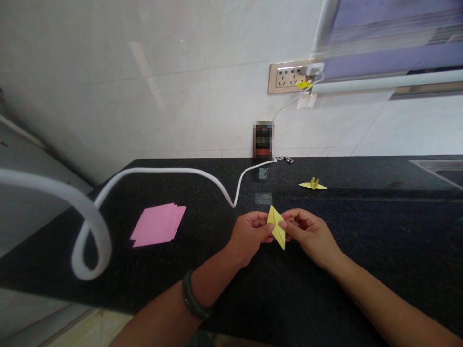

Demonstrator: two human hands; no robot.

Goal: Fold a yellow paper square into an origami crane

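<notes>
A piece of yellow origami paper (277, 222), folded into a narrow diamond with a crease down its middle, is held up above the dark countertop (231, 299). My left hand (253, 233) pinches its left edge, thumb on the front face. From the other side my right hand (306, 233) grips it the same way, thumb near the centre crease. The fingers behind the paper are partly hidden. Beyond my right hand, a finished-looking yellow paper crane (314, 184) rests on the counter with its wings spread.
A stack of pink paper sheets (158, 225) lies at the left. A white cable (188, 170) loops across the counter to a phone-like device (263, 140) leaning on the wall. A socket panel (289, 77) carries a plug and a yellow paper piece (304, 85). A sink edge (434, 171) shows at right.
</notes>
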